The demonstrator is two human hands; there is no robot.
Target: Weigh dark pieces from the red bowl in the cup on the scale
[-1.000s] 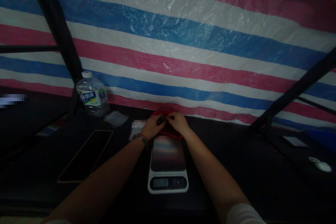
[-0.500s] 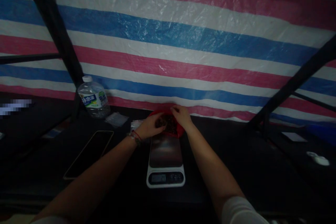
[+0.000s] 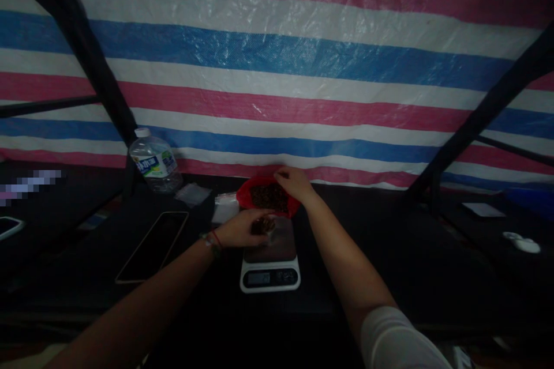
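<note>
A white kitchen scale (image 3: pixel 270 279) with a metal plate lies on the dark table. Over that plate my left hand (image 3: pixel 244 229) is closed around a small clear bag with brown bits in it. Just behind the scale is a red bag (image 3: pixel 246 196), its mouth spread wide, full of small dark brown pieces. My right hand (image 3: pixel 294 183) pinches the far right edge of the red bag. Flat clear zip bags (image 3: pixel 225 209) lie left of the red bag.
A large plastic bottle (image 3: pixel 156 164) stands at the back left, with another clear bag (image 3: pixel 193 194) beside it. A phone (image 3: pixel 153 247) lies left of my left hand. Farther right are a white card (image 3: pixel 482 210) and a white object (image 3: pixel 521 243). Dark metal posts flank a striped sheet.
My left hand has come out of the red bag toward me, over the scale plate, with the small bag. My right hand stays at the red bag's edge. The view has shifted slightly.
</note>
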